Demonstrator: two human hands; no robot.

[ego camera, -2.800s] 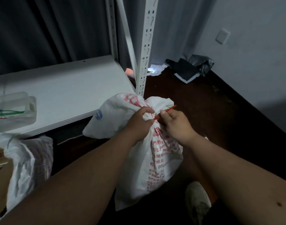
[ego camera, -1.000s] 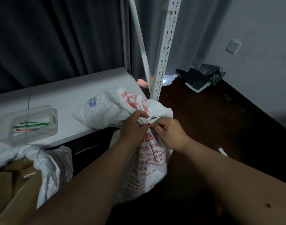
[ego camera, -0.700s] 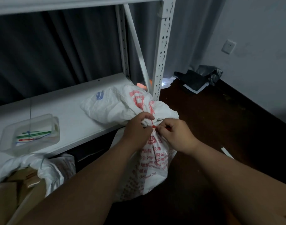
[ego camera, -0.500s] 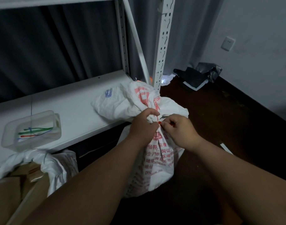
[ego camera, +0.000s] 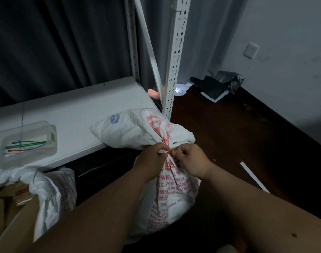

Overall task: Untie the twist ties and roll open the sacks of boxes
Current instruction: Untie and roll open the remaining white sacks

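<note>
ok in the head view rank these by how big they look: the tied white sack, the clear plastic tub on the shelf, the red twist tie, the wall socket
1. Tied white sack, by far the largest.
2. Clear plastic tub on the shelf.
3. Wall socket.
4. Red twist tie, mostly hidden between the left hand and right hand.

The socket is farther off, so its rank against the tie is unsure.

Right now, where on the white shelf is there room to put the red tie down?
The shelf is bare between the clear tub and the sack. Its front right edge is crowded by the sack top.
</note>
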